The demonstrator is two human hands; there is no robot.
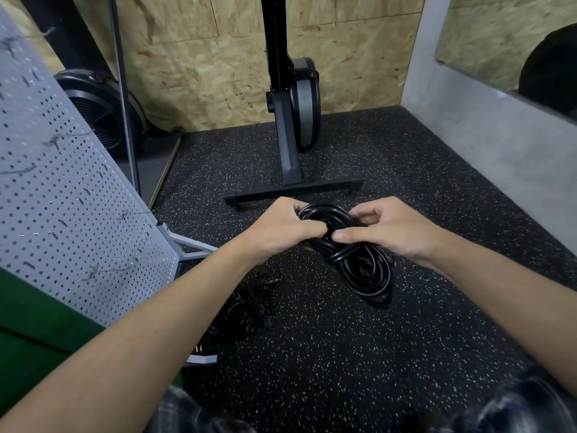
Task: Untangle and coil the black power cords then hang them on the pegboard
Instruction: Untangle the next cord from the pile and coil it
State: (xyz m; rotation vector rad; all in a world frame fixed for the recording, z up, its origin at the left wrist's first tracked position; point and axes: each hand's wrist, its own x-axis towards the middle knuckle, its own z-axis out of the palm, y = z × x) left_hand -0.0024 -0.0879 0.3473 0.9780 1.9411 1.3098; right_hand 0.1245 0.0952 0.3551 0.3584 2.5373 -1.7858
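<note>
Two hands on one coiled cord (352, 260), held above the floor (343, 354): left hand (281, 228) closed around the bundle's waist, right hand (387, 231) pinching a strand there. Step looks like cinching the coil; next, carry it to a pegboard (62, 198) hook. One loose tangle of cords (249, 300) lies below; count unclear.

Two bare forearms reach forward from the bottom corners and converge at centre. The left hand (282, 228) is curled, knuckles up, fingers closed around a coiled black power cord (359, 260). The right hand (392, 231) faces it, thumb and fingers pinching the same coil.
</note>
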